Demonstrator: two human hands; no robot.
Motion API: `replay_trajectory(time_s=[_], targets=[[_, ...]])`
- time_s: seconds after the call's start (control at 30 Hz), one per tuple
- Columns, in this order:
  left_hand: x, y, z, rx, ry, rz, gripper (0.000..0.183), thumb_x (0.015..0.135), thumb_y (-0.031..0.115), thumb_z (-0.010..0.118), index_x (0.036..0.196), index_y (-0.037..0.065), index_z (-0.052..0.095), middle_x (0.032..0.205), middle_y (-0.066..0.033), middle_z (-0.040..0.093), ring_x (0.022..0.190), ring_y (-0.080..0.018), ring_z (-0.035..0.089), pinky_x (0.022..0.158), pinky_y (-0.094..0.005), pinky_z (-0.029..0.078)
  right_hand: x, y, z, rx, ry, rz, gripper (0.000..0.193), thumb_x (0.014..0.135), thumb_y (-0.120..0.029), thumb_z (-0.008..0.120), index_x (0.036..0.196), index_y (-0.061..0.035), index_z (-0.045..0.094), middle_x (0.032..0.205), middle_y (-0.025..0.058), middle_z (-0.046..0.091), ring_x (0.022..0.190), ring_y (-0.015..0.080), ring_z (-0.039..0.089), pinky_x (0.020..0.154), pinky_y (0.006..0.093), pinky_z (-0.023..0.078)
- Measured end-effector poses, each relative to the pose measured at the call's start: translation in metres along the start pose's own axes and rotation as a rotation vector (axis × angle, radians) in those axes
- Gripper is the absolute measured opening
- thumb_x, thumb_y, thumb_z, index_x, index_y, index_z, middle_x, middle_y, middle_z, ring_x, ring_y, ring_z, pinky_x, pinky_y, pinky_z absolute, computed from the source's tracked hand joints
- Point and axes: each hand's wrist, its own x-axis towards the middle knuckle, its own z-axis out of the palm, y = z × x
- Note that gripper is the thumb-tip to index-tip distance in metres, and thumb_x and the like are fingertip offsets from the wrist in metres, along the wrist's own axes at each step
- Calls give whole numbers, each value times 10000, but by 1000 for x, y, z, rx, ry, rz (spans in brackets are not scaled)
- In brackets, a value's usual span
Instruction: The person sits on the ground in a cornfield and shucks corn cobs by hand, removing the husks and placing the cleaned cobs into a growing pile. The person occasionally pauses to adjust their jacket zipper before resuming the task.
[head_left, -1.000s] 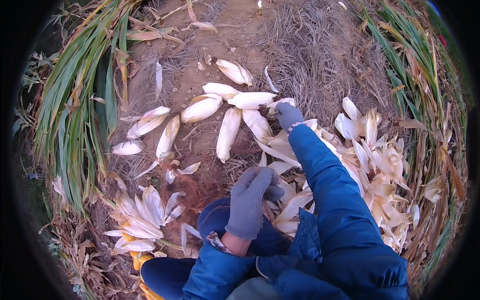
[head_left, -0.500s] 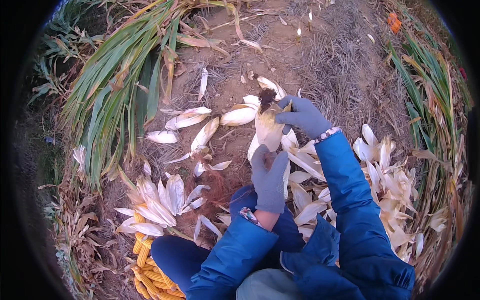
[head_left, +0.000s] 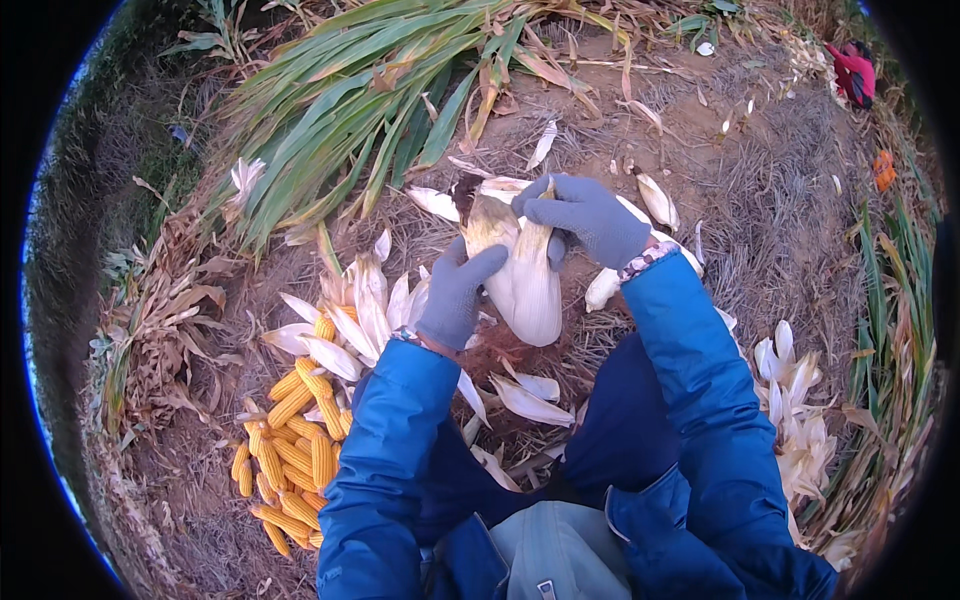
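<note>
Between my two gloved hands is an ear of corn [head_left: 490, 228] in its pale husk, with dark dried silk at its tip. My left hand [head_left: 455, 295] wraps the ear's left side, thumb across the husk. My right hand [head_left: 592, 222] is closed on a husk leaf [head_left: 534, 295] that folds away from the ear and hangs broad end down. No kernels show on this ear. Several unpeeled ears, one of them a pale ear [head_left: 657, 200], lie on the soil beyond my hands.
Left of my knees lies a heap of bare yellow cobs [head_left: 295, 460], with opened husks [head_left: 370, 300] above it. Green cut stalks [head_left: 370, 90] spread at the far left. More husks [head_left: 795, 420] pile at the right. A person in red [head_left: 853, 75] is far right.
My left hand has shifted from the ear's lower end up to its left side. A husk leaf now stands away from the ear in my right hand. The view has swung, showing more cobs.
</note>
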Motion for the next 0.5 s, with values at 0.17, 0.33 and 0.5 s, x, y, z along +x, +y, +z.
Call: replay_trajectory(time_s=[0.17, 0.33, 0.5], targets=[[-11, -10, -81, -404, 456, 73, 347, 818, 190, 658, 1109, 25, 563, 1025, -101, 599, 952, -240, 595, 862, -379, 489, 9, 51, -1, 368, 322, -54, 312, 947, -328, 509, 816, -60, 600, 674, 36, 570, 495, 100, 486, 443, 230, 370], [-24, 23, -131, -513, 600, 400, 341, 805, 186, 645, 1106, 49, 560, 1025, -70, 593, 973, -221, 572, 897, -360, 464, 22, 61, -32, 334, 239, -466, 453, 986, -316, 383, 606, -74, 434, 567, 51, 429, 542, 142, 398, 547, 268, 310], [-40, 53, -135, -627, 534, 597, 366, 773, 220, 624, 1084, 38, 562, 1040, -87, 603, 991, -243, 586, 902, -400, 474, 26, 54, -23, 198, 229, -399, 391, 929, -263, 445, 590, -67, 438, 576, 49, 432, 572, 158, 402, 592, 290, 328]])
